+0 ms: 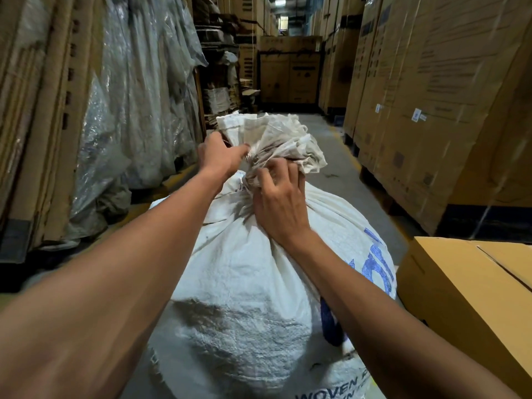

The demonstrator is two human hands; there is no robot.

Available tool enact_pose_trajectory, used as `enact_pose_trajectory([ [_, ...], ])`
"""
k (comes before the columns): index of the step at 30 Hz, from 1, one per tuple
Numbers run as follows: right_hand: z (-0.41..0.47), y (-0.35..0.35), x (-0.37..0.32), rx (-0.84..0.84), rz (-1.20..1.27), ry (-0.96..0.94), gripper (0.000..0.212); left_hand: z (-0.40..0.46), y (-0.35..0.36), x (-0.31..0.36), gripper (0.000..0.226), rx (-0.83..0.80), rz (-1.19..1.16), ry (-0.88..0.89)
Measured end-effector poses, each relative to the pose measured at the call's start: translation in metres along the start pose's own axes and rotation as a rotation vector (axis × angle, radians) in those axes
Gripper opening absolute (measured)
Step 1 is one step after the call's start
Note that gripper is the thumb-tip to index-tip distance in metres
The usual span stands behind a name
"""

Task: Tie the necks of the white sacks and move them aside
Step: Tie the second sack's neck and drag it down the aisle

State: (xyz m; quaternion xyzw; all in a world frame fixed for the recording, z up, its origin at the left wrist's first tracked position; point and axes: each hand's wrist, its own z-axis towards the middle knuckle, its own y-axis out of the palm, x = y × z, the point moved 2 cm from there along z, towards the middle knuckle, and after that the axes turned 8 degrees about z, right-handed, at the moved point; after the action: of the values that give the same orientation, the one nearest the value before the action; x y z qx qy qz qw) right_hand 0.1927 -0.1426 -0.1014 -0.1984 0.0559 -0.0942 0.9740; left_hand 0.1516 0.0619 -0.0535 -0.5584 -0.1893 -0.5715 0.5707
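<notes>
A full white woven sack point(253, 283) with blue print stands in front of me in a warehouse aisle. Its neck point(259, 168) is bunched tight, and the loose mouth fans out above it in grey-white folds. My right hand point(280, 205) is clamped around the neck from the near side. My left hand point(220, 156) reaches in from the left, its fingers closed on the gathered cloth just above the neck. A thin tie seems to run around the neck between my hands, but the folds hide most of it.
A brown cardboard box point(466, 295) sits close on the right of the sack. Tall stacked cartons point(431, 96) wall the right side. Flattened cardboard and plastic-wrapped sheets point(121, 110) lean along the left. The grey concrete aisle point(339, 156) runs ahead to more cartons.
</notes>
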Motion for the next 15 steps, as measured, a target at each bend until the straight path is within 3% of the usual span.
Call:
enact_pose_trajectory([
  [2,0.01,0.004,-0.002,0.024,-0.075,0.094,0.03,-0.006,-0.01,0.006,0.06,0.045,0.021,0.01],
  [5,0.026,0.007,-0.001,0.048,-0.149,0.189,0.035,-0.06,-0.034,0.048,0.033,0.126,0.1,0.076],
  [9,0.045,0.004,0.009,0.043,-0.032,0.265,0.055,-0.073,-0.043,0.052,0.025,0.197,0.128,0.115],
  [12,0.054,0.005,0.015,0.013,0.19,0.324,0.076,-0.072,-0.048,0.049,0.022,0.158,0.126,0.175],
  [15,0.057,0.014,0.021,-0.074,0.366,0.423,0.106,-0.074,-0.052,0.047,0.031,-0.02,0.085,0.249],
])
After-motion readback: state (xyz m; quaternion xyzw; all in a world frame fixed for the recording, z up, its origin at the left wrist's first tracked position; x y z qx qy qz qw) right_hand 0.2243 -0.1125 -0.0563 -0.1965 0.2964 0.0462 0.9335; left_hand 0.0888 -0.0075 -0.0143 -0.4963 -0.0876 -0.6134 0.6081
